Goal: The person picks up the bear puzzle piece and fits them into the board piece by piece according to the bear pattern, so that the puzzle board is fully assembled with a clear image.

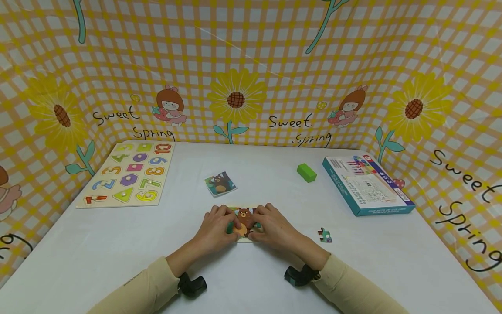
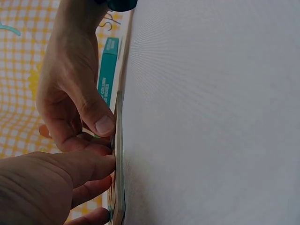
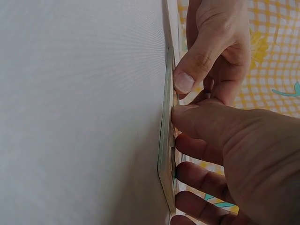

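Observation:
A small bear jigsaw puzzle [image 1: 244,214] lies in its thin board on the white table, right in front of me. My left hand [image 1: 215,226] rests on its left part, thumb and fingertips touching the picture. From the other side my right hand [image 1: 274,225] touches the right part, its thumb close to the left one. Both wrist views show the board [image 2: 120,140] edge-on, with fingertips spread against its top face. Parts of the puzzle are hidden under the hands. One loose puzzle piece [image 1: 325,235] lies to the right of my right hand.
Beyond the puzzle lies a bear picture card [image 1: 221,183]. A wooden number-and-shape board [image 1: 129,174] is at the left. A green block [image 1: 306,172] and a teal-edged box [image 1: 368,185] are at the right. Patterned cloth [image 1: 251,56] walls the table's back and sides.

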